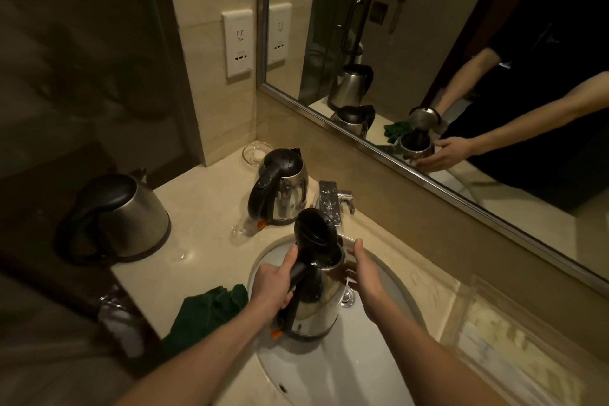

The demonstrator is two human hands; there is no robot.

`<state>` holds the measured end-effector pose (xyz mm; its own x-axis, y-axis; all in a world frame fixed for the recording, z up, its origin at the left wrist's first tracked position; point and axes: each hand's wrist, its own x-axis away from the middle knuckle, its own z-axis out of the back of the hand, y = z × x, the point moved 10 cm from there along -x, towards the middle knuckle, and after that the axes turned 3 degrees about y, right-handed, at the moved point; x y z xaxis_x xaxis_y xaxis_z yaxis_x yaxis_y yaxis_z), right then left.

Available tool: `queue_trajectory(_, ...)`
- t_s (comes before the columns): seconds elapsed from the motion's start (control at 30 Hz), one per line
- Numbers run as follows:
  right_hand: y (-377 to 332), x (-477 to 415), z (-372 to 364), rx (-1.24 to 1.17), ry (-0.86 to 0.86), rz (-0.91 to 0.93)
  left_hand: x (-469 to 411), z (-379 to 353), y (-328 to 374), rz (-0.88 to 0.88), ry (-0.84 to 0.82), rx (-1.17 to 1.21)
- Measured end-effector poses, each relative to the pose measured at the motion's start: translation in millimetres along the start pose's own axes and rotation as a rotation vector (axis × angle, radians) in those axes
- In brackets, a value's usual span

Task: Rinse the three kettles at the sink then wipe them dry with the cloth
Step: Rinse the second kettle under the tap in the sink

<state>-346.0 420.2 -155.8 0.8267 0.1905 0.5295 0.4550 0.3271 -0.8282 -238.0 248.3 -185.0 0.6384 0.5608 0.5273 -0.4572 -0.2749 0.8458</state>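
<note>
Fingers of the left hand (272, 287) grip the handle of the open-lidded kettle (316, 310) over the sink (379, 356), the right hand (364, 277) touches its side with straight fingers, while a second kettle (283, 188), a third kettle (122, 217) and the green cloth (204, 313) sit on the worktop (204, 208).

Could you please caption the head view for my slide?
Left hand holds an open-lidded kettle by its handle over the sink, right hand open beside it, green cloth nearby.

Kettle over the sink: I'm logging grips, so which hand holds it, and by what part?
The left hand grips the kettle by its black handle; the right hand lies flat against its side.
</note>
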Motion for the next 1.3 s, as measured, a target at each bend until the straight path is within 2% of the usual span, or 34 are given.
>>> queue_trajectory(0.43, -74.8, 92.8, -25.7, 0.175, -0.063, 0.401, 48.7, 28.9, 14.4, -0.070, 0.051, 0.065)
queue_trajectory(0.63, -81.8, 102.7, -30.3, 0.206, 0.020, 0.419, 68.6, 52.9, 28.6, -0.102, 0.095, 0.075)
queue_trajectory(0.93, -112.3, 135.6, -75.2, 0.285, 0.033, 0.439, 86.2, 111.0, 42.9, -0.145, 0.110, 0.136)
queue_trajectory(1.3, -93.6, 122.1, -183.2, 0.258, -0.205, 0.342, 79.0, 200.7, 46.5, -0.172, 0.218, 0.223)
